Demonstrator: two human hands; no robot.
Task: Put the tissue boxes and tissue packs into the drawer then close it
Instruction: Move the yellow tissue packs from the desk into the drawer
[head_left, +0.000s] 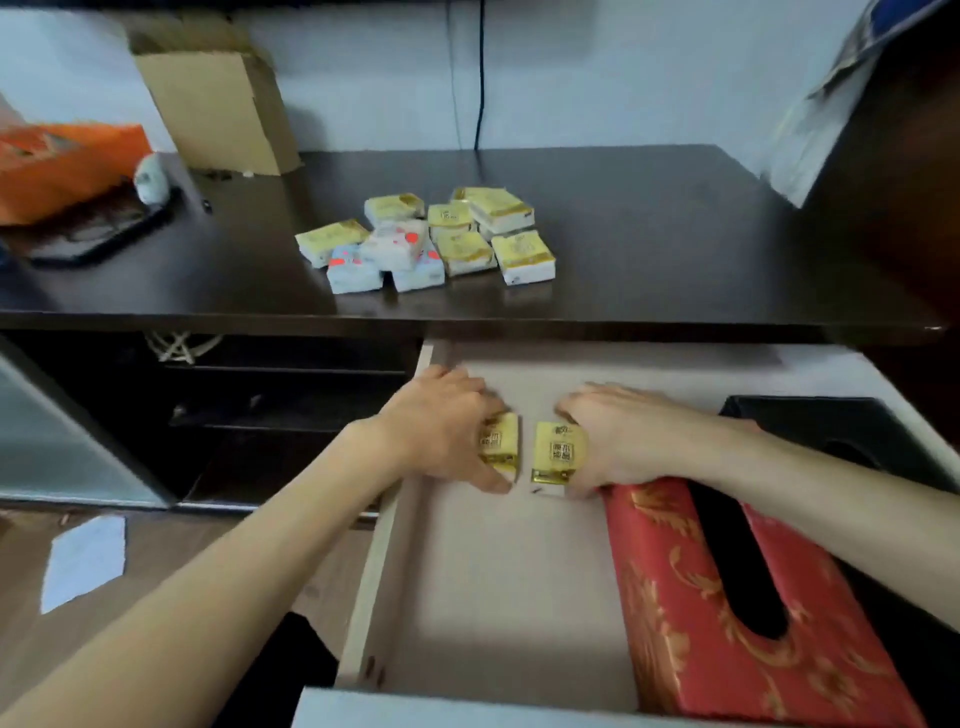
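The drawer (467, 582) stands pulled open below the dark tabletop. Inside it, my left hand (441, 426) grips one yellow tissue pack (503, 441) and my right hand (618, 434) grips another yellow tissue pack (558, 452), both low over the drawer floor near its back left. A red and gold tissue box (727, 597) lies in the drawer at the right, with a black tissue box (831, 426) behind it under my right forearm. Several yellow and white tissue packs (431, 236) are piled on the tabletop.
On the dark table (675, 249) a cardboard box (218, 104) stands at the back left, next to an orange bag (57, 161) and a dark tablet-like item (98, 234). Black cables (480, 73) hang down the wall. Open shelves (260, 405) lie left of the drawer.
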